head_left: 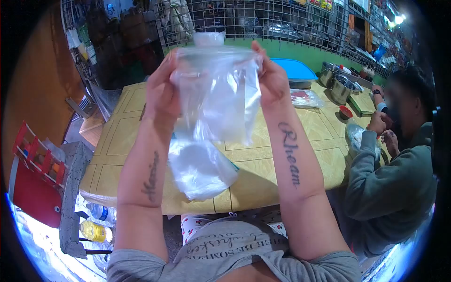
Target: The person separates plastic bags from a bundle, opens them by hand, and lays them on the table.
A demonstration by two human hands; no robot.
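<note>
A clear plastic bag (218,94) is stretched between my two hands, raised above the table. My left hand (163,84) grips its upper left edge, fingers closed round the plastic. At the upper right edge, my right hand (274,80) is closed on the same bag, its thumb pointing up. The bag hangs down and is slightly blurred; I see no contents in it. Below it, a pile of clear plastic bags (202,171) lies on the table near the front edge.
The table (310,145) has a yellow patterned cover. A container with a blue lid (293,69), metal pots (343,89), a small red bowl (346,112) and a packet (305,98) stand towards the back right. A co-worker (394,174) sits at the right, hands over a plastic bag (359,138).
</note>
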